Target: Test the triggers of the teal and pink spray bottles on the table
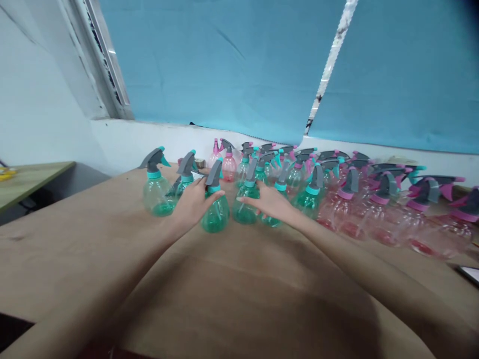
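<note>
My left hand is at a green spray bottle with a grey and turquoise trigger head. Its thumb lies across the front of the neck, and the fingers curl behind, partly hidden. My right hand is closed around the neighbouring green spray bottle, thumb in front below the collar. Another green bottle stands partly behind this hand. Left of my left hand are a green bottle and, farther out, one more. All these stand upright on the wooden table.
Several pink spray bottles line the right side, with more pink and green ones in rows behind. A dark-edged flat object lies at the right edge. Behind the table are a white wall and blue window covering. Another table is at left.
</note>
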Action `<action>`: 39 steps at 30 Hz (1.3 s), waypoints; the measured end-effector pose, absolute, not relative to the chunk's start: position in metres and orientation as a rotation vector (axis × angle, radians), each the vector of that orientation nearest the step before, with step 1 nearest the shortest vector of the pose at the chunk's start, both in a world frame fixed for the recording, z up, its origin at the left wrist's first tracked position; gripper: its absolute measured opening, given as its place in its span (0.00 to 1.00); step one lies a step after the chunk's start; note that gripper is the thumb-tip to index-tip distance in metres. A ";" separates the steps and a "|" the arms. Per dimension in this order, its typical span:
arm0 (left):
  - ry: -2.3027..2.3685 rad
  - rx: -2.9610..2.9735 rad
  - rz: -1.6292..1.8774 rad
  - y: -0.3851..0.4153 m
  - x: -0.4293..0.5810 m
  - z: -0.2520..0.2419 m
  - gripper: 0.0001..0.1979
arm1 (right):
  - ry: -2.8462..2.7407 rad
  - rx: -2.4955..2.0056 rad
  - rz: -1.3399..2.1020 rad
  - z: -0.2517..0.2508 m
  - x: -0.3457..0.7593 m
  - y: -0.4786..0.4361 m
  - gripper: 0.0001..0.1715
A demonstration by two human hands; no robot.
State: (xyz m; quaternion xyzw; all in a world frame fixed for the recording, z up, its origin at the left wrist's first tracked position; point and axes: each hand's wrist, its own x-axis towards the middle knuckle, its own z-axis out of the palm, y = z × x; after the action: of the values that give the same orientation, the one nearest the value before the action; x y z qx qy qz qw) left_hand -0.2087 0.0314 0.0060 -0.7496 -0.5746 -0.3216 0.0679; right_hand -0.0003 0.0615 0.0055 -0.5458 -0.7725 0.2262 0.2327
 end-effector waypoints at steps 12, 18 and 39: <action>-1.729 -2.209 -1.028 0.060 -0.208 -0.001 0.13 | -2.098 -1.494 0.644 -0.003 -0.007 0.077 0.43; -1.764 -2.121 -1.075 0.068 -0.203 -0.004 0.15 | -2.106 -1.493 0.629 -0.001 -0.007 0.077 0.40; -1.733 -2.207 -1.327 -0.018 -0.174 -0.005 0.18 | -2.278 -1.299 0.277 -0.013 0.014 0.017 0.36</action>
State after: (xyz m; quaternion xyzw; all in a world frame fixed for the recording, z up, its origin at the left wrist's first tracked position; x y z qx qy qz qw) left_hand -0.1741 -0.0181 -0.0049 -0.7110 -0.5581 -0.4274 0.0186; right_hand 0.0144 0.0175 -0.0132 -0.4770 -0.8366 0.1016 0.2496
